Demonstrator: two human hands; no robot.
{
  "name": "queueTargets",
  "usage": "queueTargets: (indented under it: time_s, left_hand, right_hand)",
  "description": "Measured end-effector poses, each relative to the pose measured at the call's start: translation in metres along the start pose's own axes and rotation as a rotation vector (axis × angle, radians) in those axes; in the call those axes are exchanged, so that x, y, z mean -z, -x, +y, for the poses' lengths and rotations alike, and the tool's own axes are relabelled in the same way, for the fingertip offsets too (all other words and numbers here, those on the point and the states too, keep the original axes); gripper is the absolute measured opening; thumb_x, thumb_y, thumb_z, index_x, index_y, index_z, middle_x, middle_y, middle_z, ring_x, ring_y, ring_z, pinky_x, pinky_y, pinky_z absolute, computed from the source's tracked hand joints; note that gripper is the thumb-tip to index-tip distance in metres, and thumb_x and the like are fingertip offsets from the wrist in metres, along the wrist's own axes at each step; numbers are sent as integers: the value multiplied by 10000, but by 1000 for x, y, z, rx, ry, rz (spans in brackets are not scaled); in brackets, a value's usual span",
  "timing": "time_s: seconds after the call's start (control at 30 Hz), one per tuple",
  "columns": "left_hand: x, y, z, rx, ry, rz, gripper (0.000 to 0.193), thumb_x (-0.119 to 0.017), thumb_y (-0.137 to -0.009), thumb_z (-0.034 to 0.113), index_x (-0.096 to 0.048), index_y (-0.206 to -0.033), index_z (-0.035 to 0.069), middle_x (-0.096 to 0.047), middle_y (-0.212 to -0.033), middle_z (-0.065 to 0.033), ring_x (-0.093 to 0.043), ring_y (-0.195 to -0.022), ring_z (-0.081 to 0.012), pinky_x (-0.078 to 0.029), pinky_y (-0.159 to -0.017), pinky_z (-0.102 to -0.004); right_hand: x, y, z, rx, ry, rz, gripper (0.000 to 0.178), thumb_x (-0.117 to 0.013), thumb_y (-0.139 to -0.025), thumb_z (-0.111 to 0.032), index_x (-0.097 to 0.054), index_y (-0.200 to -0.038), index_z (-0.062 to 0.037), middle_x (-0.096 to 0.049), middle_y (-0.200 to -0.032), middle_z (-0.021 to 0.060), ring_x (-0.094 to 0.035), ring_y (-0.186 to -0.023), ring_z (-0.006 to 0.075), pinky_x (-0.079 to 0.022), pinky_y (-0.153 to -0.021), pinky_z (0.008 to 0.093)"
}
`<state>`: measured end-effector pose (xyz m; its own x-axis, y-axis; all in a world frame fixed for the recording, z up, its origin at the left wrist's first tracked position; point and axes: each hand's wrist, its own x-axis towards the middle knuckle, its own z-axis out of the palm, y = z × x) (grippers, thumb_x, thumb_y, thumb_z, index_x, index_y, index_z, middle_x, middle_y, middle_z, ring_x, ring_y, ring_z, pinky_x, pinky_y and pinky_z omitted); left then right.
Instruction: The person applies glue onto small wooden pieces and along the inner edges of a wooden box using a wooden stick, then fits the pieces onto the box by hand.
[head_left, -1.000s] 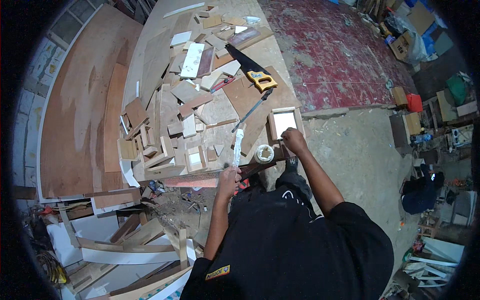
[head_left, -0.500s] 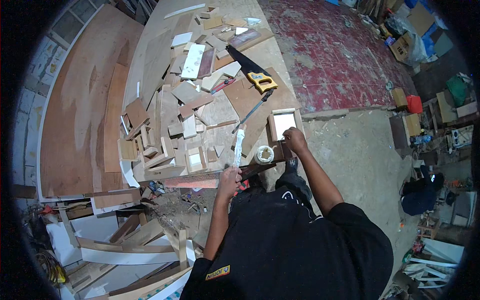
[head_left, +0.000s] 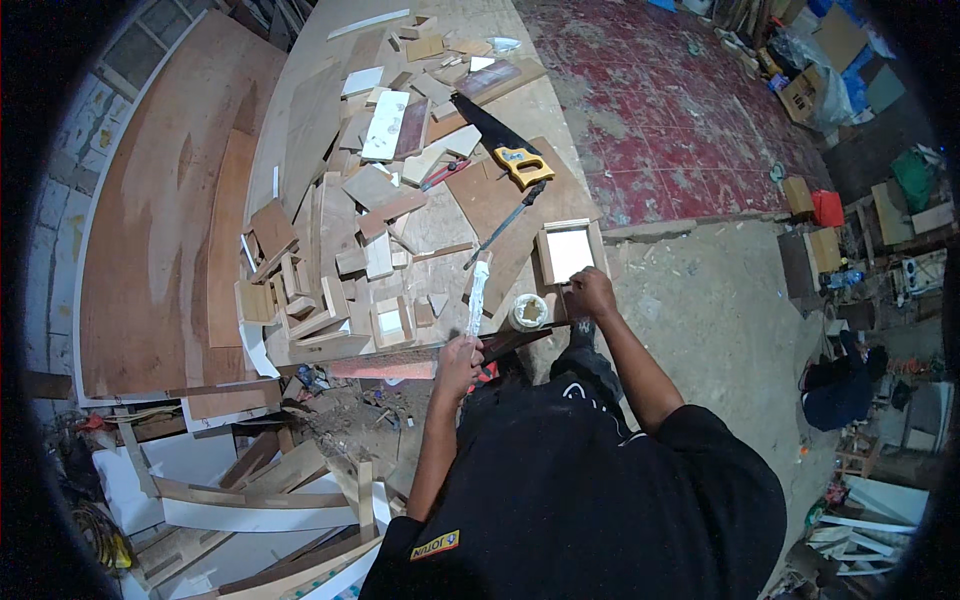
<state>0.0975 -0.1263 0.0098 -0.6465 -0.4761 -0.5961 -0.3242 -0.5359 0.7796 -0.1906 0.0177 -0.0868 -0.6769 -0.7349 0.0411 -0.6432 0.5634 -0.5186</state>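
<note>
My left hand is closed round the lower end of a white-coated stick, which points away from me over the table's near edge. My right hand has its fingers bent together at the near end of a small wooden box with a white bottom. What those fingers pinch, if anything, is hidden. Between my hands stands a small round tub with whitish stuff smeared on its rim.
A handsaw with a yellow handle and a thin dark tool lie beyond the box. Wood offcuts cover the middle of the workbench. A large plywood sheet leans at the left; timber scraps lie below.
My right hand has drawn slightly back toward me, to the near end of the box, and more of its white bottom shows. The left hand and its stick stay almost still.
</note>
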Motion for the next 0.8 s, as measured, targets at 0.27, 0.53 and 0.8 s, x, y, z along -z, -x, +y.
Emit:
queueTargets:
  time_s: [0.27, 0.53, 0.8]
  left_hand:
    - [0, -5, 0, -25, -8, -24, 223, -433, -930, 280, -500, -879, 74, -384, -555, 41, -331, -403, -40, -247, -350, -192]
    - [-2, -6, 3, -11, -1, -32, 238, -428, -934, 280, -495, -861, 64, -382, -549, 41, -320, -396, -36, -246, -354, -198]
    - [0, -4, 4, 8, -3, -21, 247, -432, -932, 305, -494, -864, 75, -396, -557, 43, -341, -408, -37, -261, -356, -195]
  right_hand:
    - [-1, -5, -7, 77, -40, -94, 115, -609, -694, -102, -685, -775, -73, -603, -775, 127, -600, -790, 293, -490, -718, 380]
    - [8, -7, 5, 66, -17, -64, 136, -591, -707, -109, -682, -798, -67, -593, -806, 140, -581, -822, 314, -481, -743, 396]
    - [29, 3, 39, 89, -19, 109, 87, -620, -674, -22, -658, -750, -41, -601, -777, 121, -591, -798, 297, -478, -702, 373]
